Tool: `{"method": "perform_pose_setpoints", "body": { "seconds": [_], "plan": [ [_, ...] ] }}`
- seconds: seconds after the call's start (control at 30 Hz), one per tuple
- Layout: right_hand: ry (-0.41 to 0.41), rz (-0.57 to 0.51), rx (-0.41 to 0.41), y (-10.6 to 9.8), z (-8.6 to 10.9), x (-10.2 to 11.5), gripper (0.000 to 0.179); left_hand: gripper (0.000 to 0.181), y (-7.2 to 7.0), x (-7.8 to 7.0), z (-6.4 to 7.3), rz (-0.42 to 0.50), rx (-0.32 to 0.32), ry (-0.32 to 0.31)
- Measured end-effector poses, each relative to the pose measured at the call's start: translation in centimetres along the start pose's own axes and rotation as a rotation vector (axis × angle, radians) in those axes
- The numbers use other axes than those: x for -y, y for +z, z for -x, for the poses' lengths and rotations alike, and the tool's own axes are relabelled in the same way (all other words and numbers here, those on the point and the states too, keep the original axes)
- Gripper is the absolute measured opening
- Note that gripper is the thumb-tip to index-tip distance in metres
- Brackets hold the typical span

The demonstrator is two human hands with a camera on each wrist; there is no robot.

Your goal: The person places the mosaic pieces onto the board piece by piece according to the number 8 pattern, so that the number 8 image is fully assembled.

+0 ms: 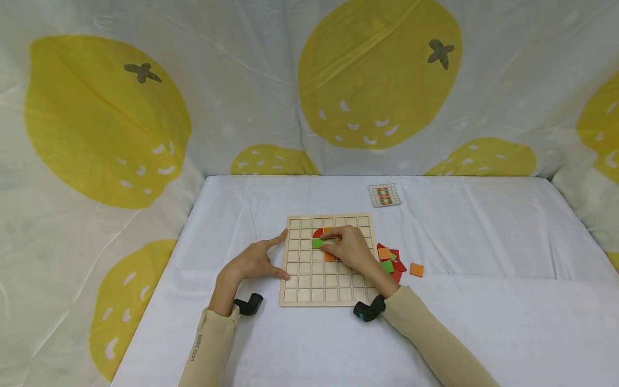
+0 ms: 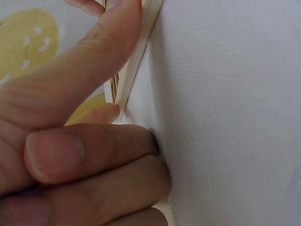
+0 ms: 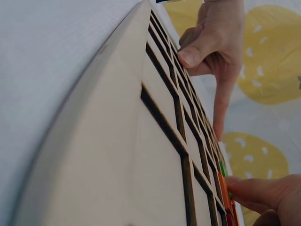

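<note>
A wooden grid board (image 1: pixel 297 282) lies on the white-covered table. On its left edge my left hand (image 1: pixel 251 262) rests a stretched index finger and thumb; the other fingers curl beneath, as the left wrist view shows. My right hand (image 1: pixel 350 247) reaches over the board's upper middle and pinches a green square tile (image 1: pixel 316 243) between thumb and index finger. A red rounded piece (image 1: pixel 317 233) sits just above that tile, with an orange piece (image 1: pixel 328 230) beside it. Another orange piece (image 1: pixel 330 257) shows below the right hand, which covers the cells behind it.
Right of the board lies a loose pile of red, green and orange pieces (image 1: pixel 388 266), partly under the right forearm. A single orange square (image 1: pixel 417 270) lies farther right. Behind the board is a pattern card (image 1: pixel 384 195). A lemon-print cloth (image 1: pixel 251 97) hangs at the back.
</note>
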State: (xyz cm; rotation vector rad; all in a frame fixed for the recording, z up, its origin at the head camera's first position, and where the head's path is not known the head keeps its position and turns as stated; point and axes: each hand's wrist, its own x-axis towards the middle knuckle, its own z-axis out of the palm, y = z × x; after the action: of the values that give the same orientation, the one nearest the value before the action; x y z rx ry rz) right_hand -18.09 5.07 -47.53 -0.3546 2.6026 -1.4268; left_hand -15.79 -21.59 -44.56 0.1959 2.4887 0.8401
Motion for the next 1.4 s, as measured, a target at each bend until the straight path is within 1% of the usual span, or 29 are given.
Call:
{"method": "perform_pose_setpoints", "body": {
  "seconds": [0.17, 0.3, 0.4, 0.5, 0.73, 0.83, 0.93, 1.0, 1.17, 1.4],
  "plan": [
    [0.004, -0.001, 0.006, -0.3, 0.1, 0.0, 0.02, 0.119, 0.0, 0.0, 0.0, 0.004, 0.004, 0.004],
    [0.01, -0.026, -0.002, -1.3, 0.2, -0.2, 0.018, 0.119, 0.0, -0.1, 0.0, 0.008, 0.004, 0.001],
    [0.019, -0.042, -0.02, -2.6, 0.4, -0.4, 0.017, 0.119, -0.1, -0.2, 0.0, 0.01, 0.003, -0.005],
    [0.029, -0.035, -0.037, -4.3, 0.8, -1.0, 0.019, 0.119, -0.1, -0.2, 0.1, 0.005, 0.004, -0.01],
    [0.083, 0.034, -0.085, -8.4, 2.2, -3.3, 0.021, 0.12, -0.1, -0.2, 0.2, 0.0, 0.001, -0.021],
    [0.117, 0.051, -0.083, -10.0, 3.1, -4.4, 0.023, 0.119, -0.2, -0.4, 0.3, 0.006, 0.002, -0.017],
    [0.156, 0.056, -0.066, -11.0, 4.0, -5.3, 0.024, 0.119, -0.2, -0.4, 0.3, 0.011, 0.004, -0.011],
    [0.167, 0.058, -0.049, -11.5, 4.4, -5.8, 0.024, 0.119, -0.2, -0.4, 0.3, 0.013, 0.005, -0.011],
    [0.144, 0.062, 0.006, -12.2, 4.8, -6.6, 0.023, 0.12, -0.1, -0.2, 0.2, 0.013, 0.002, -0.016],
    [0.137, 0.068, 0.028, -12.3, 4.9, -7.1, 0.017, 0.12, 0.1, -0.2, 0.2, 0.0, -0.005, -0.013]
  ]
}}
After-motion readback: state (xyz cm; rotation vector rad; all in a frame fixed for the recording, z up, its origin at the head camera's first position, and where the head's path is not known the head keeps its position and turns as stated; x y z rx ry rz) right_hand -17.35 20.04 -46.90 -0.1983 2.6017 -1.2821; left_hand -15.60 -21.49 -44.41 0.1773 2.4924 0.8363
